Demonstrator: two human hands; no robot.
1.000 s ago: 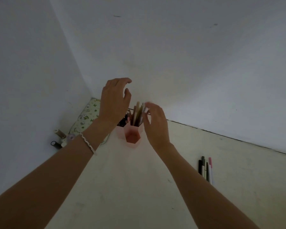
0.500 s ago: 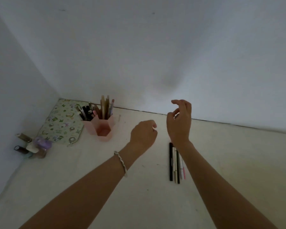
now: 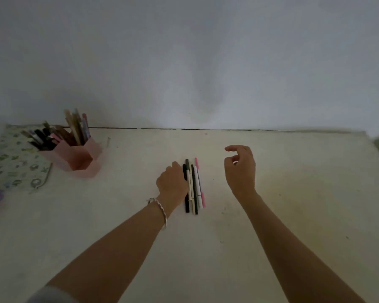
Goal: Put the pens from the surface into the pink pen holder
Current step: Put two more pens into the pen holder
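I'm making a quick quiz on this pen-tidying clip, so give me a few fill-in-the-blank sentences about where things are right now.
1. The loose pens lie side by side between the two ____.
2. The left hand rests against the ____ pen at the row's left edge.
3. The pen at the row's right edge is white and ____.
4. The pink pen holder stands to the ____ of the loose pens; the right hand hovers empty.

Missing words: hands; black; pink; left

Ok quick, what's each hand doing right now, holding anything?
Left hand: curled down on the row of pens, grip not clear, nothing lifted.
Right hand: open, loosely curled, empty, above the table.
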